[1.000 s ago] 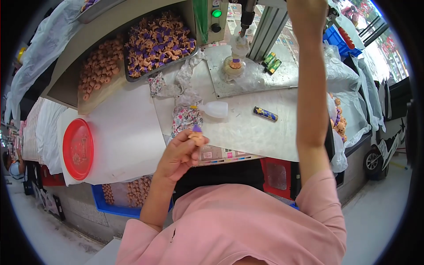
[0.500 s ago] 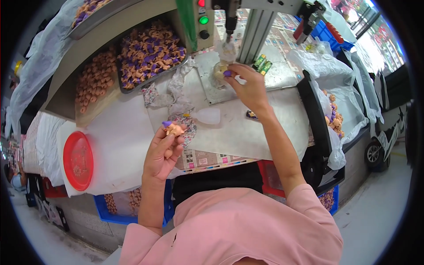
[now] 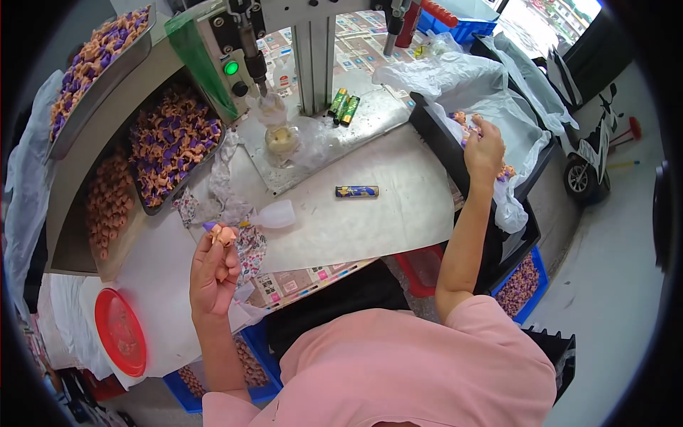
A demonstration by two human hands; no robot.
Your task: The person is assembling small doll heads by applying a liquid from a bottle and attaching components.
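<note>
My left hand (image 3: 213,270) is raised over the front of the table, its fingers shut on a small tan piece with a purple tip (image 3: 220,233). My right hand (image 3: 485,146) reaches out to the right over a black crate lined with white plastic (image 3: 455,153); it holds or touches small tan and purple pieces (image 3: 506,171) lying there. In the middle of the metal base plate (image 3: 334,142) stands a small press (image 3: 313,50) with a tan piece (image 3: 282,139) under its head.
Metal trays of tan and purple pieces (image 3: 171,146) stand at the left. A lighter (image 3: 357,191), a white plastic bottle (image 3: 274,215) and two green batteries (image 3: 343,107) lie on the table. A red lid (image 3: 119,331) is at the front left. Blue bins (image 3: 523,285) sit below.
My right hand left the press and swung out to the crate on the right. My left hand stayed raised with its small piece.
</note>
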